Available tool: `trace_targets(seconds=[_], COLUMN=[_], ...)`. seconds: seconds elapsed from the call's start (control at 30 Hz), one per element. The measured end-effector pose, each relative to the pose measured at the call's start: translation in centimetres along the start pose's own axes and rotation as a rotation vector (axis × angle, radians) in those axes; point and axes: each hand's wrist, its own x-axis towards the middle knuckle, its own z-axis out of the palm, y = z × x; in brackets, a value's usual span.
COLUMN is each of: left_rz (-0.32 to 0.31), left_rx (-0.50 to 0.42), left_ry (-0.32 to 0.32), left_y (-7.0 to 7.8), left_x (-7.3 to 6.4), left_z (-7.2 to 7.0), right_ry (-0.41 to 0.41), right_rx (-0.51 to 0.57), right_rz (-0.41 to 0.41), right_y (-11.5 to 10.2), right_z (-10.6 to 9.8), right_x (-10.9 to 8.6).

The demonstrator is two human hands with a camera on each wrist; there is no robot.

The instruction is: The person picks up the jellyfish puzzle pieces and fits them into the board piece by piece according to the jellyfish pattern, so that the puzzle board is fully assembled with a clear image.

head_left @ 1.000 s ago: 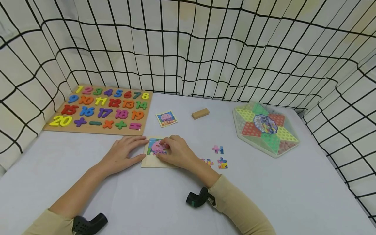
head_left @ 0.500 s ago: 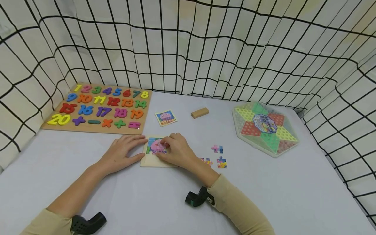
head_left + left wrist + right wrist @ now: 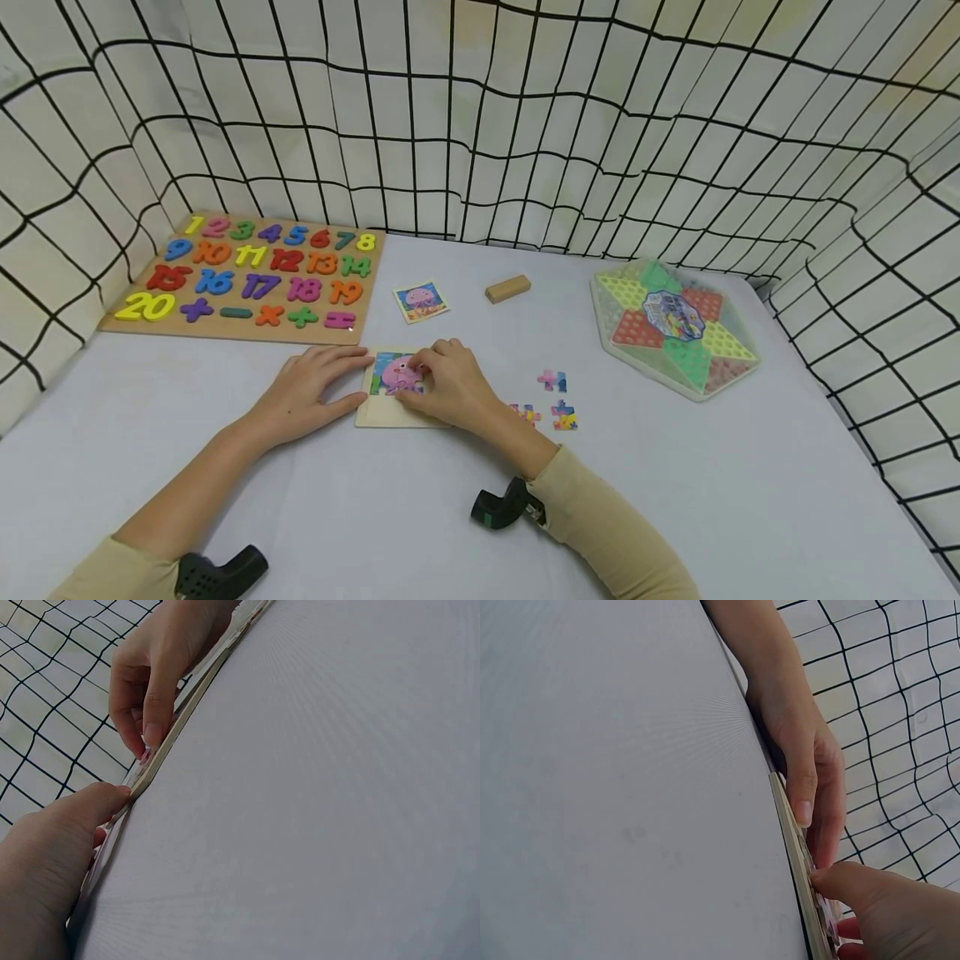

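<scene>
Pressing and pinching at a small wooden puzzle with two bare hands.
Head view: the left hand (image 3: 311, 396), fingers extended, touches the left edge of the puzzle board (image 3: 401, 414); the right hand (image 3: 453, 385) bends its fingers over the pink-and-blue picture, which sits above bare pale wood. Loose pieces (image 3: 565, 415) lie to the right on a white table (image 3: 360, 517), ringed by black netting (image 3: 408, 76). Left wrist view: the right thumb and finger pinch a pink puzzle piece (image 3: 145, 757). Right wrist view: the left thumb rests at the board's near end.
</scene>
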Motion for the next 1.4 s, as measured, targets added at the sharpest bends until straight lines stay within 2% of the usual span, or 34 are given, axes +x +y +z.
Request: trace_targets(seconds=[0.47, 0.77, 1.17, 1.4], left_rz=[0.008, 0.007, 0.007, -0.008], left_rx=[0.014, 0.009, 0.01, 0.01], left_ry=[0.009, 0.004, 0.019, 0.003], left_y=[-0.4, -0.4, -0.4, -0.3], left_x=[-0.1, -0.1, 0.1, 0.0], left_z=[0.3, 0.3, 0.4, 0.3], right_ry=[0.025, 0.007, -0.038, -0.103], right_rx=[-0.007, 0.006, 0.124, 0.216], right_rz=[0.002, 0.034, 0.036, 0.107], right_y=[0.0, -0.2, 0.1, 0.3], right_z=[0.3, 0.2, -1.2, -2.6], right_x=[0.0, 0.0, 0.5, 0.2])
